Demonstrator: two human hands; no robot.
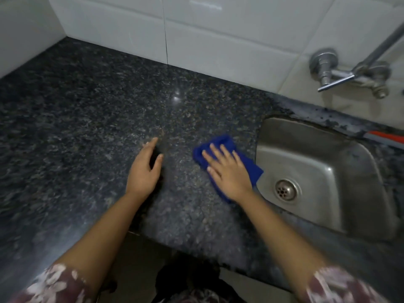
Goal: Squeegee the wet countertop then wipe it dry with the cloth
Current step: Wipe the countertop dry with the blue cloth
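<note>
Right hand point(227, 171) presses flat, fingers spread, on the crumpled blue cloth point(220, 144); left hand point(144, 171) seemingly open, empty.

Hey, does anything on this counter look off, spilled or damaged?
No spill shows. The counter strip behind the sink looks chipped and blotchy, with pale spots along its edge. The cloth lies flat under the right hand, one corner overhanging the sink rim. The left hand is empty.

- Left sleeve point(50, 285): maroon fabric, pale floral print, ending above the elbow.
- Right sleeve point(341, 285): same maroon floral print.
- Forearms: bare.
- Wrists, fingers: no jewellery visible.
</note>
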